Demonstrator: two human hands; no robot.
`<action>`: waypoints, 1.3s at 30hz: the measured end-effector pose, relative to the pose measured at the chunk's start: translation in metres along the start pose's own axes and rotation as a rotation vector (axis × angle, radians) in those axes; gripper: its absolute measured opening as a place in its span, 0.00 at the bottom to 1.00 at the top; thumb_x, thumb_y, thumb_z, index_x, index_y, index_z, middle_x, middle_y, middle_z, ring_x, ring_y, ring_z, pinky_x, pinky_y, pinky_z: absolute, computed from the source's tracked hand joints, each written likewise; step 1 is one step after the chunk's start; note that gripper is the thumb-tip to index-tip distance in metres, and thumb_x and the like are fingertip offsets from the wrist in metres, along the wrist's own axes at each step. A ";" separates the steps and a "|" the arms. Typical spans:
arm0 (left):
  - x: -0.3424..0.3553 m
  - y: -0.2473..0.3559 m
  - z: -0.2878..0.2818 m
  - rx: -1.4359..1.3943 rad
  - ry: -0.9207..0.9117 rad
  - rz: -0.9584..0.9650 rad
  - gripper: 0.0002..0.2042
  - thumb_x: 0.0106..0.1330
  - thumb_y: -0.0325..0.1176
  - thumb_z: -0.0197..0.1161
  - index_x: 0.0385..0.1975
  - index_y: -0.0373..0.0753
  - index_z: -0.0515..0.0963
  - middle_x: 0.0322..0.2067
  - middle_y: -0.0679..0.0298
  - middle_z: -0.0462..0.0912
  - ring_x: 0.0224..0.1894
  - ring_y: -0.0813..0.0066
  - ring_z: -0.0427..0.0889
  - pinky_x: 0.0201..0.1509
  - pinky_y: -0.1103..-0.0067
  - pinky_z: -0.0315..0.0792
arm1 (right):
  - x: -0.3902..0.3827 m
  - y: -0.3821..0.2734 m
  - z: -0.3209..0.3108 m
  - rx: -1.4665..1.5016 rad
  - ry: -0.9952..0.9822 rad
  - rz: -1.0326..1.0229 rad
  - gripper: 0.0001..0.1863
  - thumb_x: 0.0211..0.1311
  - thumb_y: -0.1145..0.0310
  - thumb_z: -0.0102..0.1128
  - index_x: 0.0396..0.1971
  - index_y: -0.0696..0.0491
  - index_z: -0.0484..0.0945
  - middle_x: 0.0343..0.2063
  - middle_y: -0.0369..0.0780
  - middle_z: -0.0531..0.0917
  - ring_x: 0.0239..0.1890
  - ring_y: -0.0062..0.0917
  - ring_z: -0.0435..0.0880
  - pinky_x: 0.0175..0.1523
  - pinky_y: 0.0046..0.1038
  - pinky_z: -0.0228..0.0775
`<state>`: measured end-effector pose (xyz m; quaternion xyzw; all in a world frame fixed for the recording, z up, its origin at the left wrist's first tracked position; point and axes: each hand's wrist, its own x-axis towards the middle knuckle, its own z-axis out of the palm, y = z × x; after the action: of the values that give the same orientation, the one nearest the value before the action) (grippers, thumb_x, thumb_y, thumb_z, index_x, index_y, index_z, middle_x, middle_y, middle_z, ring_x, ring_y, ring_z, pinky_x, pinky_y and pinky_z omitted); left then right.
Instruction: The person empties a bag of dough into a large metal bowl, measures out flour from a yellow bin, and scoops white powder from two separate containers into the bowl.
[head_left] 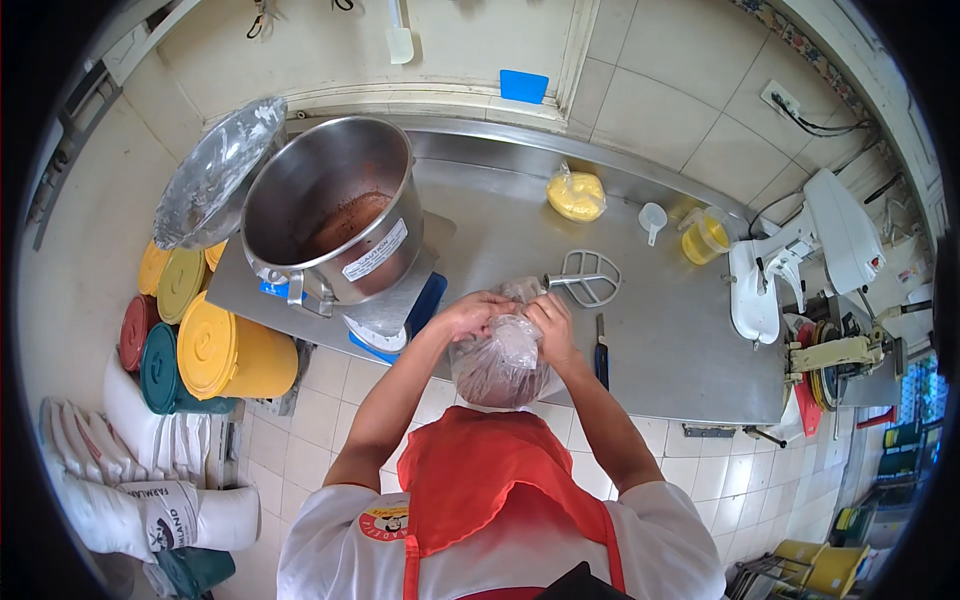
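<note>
Steel table (690,335) bearing beater (583,279), black-handled tool (601,362), yellow-filled bag (577,198), scoop (653,216), jug (704,240), white mixer (842,235)

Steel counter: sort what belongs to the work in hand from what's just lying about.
In the work:
clear bag of brown contents
left hand and right hand, both gripping its top
steel pot, probably: brown residue inside

Apparently lying about:
yellow bag
white scoop
flat beater
black-handled knife

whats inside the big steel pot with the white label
Brown, powdery-looking material coats the bottom of the steel pot; the near wall hides part of it.
</note>
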<state>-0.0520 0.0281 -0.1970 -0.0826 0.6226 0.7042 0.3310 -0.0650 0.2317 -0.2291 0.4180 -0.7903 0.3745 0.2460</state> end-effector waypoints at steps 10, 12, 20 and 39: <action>0.002 -0.019 0.029 0.751 0.487 0.887 0.05 0.53 0.22 0.62 0.29 0.34 0.81 0.24 0.54 0.82 0.28 0.68 0.83 0.34 0.76 0.74 | -0.007 -0.004 -0.005 0.032 -0.065 0.147 0.12 0.42 0.73 0.62 0.31 0.55 0.78 0.31 0.43 0.77 0.37 0.41 0.78 0.41 0.39 0.73; -0.002 -0.028 0.031 0.744 0.547 0.886 0.04 0.55 0.21 0.60 0.29 0.33 0.80 0.25 0.51 0.82 0.29 0.60 0.82 0.35 0.72 0.74 | -0.015 -0.005 0.001 -0.029 -0.116 0.229 0.13 0.42 0.72 0.62 0.33 0.55 0.79 0.32 0.44 0.79 0.38 0.42 0.80 0.42 0.39 0.74; 0.011 -0.062 0.028 0.580 0.788 0.695 0.02 0.57 0.20 0.59 0.28 0.32 0.78 0.27 0.49 0.81 0.28 0.52 0.81 0.34 0.66 0.73 | -0.051 -0.002 0.001 0.288 -0.232 0.640 0.12 0.50 0.71 0.62 0.36 0.57 0.80 0.30 0.45 0.83 0.30 0.37 0.82 0.39 0.35 0.73; -0.003 -0.016 0.040 0.843 0.508 0.872 0.05 0.54 0.23 0.64 0.31 0.37 0.80 0.39 0.61 0.79 0.45 0.60 0.74 0.51 0.69 0.69 | -0.008 0.011 0.009 1.143 -0.357 0.892 0.05 0.60 0.79 0.58 0.36 0.56 0.77 0.26 0.32 0.78 0.26 0.14 0.74 0.31 0.18 0.67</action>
<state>-0.0291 0.0647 -0.2000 0.1503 0.8804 0.4280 -0.1382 -0.0712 0.2326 -0.2444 0.1747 -0.5949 0.7177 -0.3170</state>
